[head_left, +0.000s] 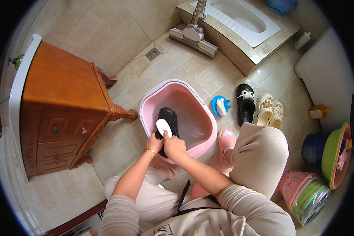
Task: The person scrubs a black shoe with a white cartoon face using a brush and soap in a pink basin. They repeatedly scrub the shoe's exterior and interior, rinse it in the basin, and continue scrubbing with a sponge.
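A pink basin with a pale rim stands on the floor before me, with cloudy water in it. Inside, at its near left, lies a black shoe, partly covered by my hands. My right hand is closed on a white oval brush, which rests over the shoe; its bristles are hidden underneath. Close beside it, my left hand has its fingers curled at the shoe's left edge and seems to grip it. A yellow bracelet circles the left wrist.
A blue dish with a white bar sits right of the basin, near a black clog and cream clogs. A wooden cabinet stands left. Beyond are a mop and squat toilet; stacked basins stand right.
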A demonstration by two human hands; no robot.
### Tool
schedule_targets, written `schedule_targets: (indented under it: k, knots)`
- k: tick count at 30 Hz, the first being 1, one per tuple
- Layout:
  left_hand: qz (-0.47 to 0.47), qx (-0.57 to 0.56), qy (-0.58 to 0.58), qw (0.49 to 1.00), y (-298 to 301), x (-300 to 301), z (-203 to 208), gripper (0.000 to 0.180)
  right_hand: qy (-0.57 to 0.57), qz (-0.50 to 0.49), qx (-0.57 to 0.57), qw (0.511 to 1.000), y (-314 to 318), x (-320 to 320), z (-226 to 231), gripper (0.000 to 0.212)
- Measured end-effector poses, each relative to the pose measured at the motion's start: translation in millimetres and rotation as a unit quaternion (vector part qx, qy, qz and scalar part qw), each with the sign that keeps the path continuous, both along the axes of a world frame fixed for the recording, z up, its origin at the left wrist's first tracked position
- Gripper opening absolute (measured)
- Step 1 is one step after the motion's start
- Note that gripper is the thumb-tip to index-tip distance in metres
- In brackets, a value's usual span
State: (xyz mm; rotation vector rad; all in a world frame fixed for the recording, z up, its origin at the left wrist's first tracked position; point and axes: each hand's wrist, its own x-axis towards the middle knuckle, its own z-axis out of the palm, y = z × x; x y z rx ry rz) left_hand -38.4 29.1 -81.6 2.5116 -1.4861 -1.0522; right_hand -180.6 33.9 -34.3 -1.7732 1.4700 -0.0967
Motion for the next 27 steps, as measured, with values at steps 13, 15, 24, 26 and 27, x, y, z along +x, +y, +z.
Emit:
schedule_targets:
  k: [13, 15, 24, 26, 27]
  knots:
    - [-0.04, -0.055, 0.063, 0.996, 9.5, -7.7, 17.5, 0.049, 0.013, -0.099, 0.037, 0.994, -39.2, -31.1, -43.1, 0.054]
    - [-0.036, -0.044, 0.017, 0.998, 6.2, -5.7, 17.7, 0.046, 0.001, -0.031, 0.042, 0.999, -15.4, -12.5, -14.1, 0.055]
    - [-0.104, -0.054, 0.036, 0.992, 5.6, -24.5, 31.9, 0.048, -0.004, -0.204, 0.042, 0.978, -69.1, -54.5, -72.9, 0.048]
    - [-0.087, -0.09, 0.094, 0.988, 7.9, -20.7, 23.0, 0.045, 0.001, -0.201, 0.041, 0.979, -64.4, -53.8, -73.8, 0.048]
    - [-0.079, -0.107, 0.124, 0.983, 8.8, -18.2, 17.6, 0.044, 0.004, -0.2, 0.04, 0.979, -61.4, -53.3, -74.1, 0.048]
